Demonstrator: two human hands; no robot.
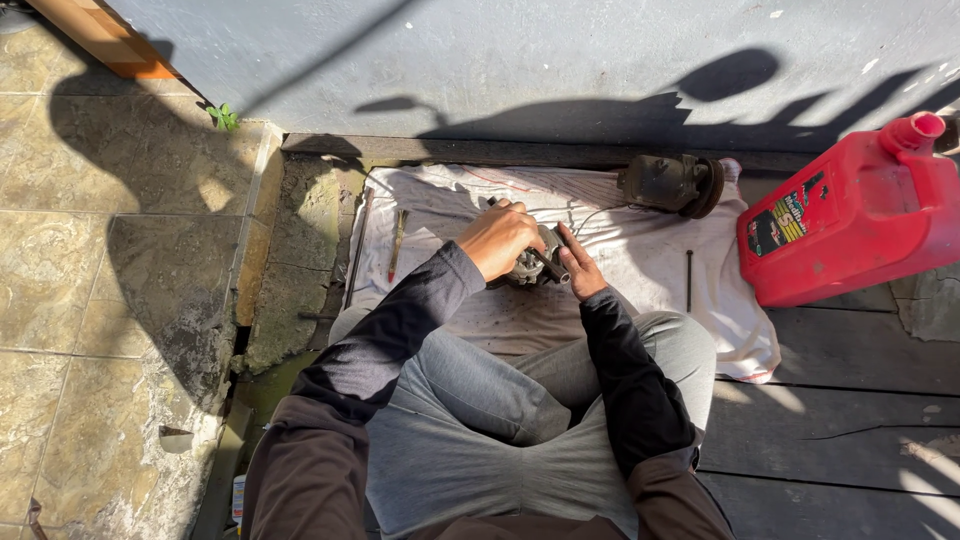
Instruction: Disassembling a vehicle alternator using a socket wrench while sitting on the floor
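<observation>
- Your knees sit nearest, at the white cloth.
- Your left hand clasps the small metal engine part; right hand fingers pinch its tube.
- Work looks midway: dark motor, rod, red jug lie untouched.

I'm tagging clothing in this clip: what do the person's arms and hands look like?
Both arms wear long dark sleeves, black at the forearms and brownish at the upper arms. The left hand and right hand are bare: no gloves, no rings or watch visible.
</observation>
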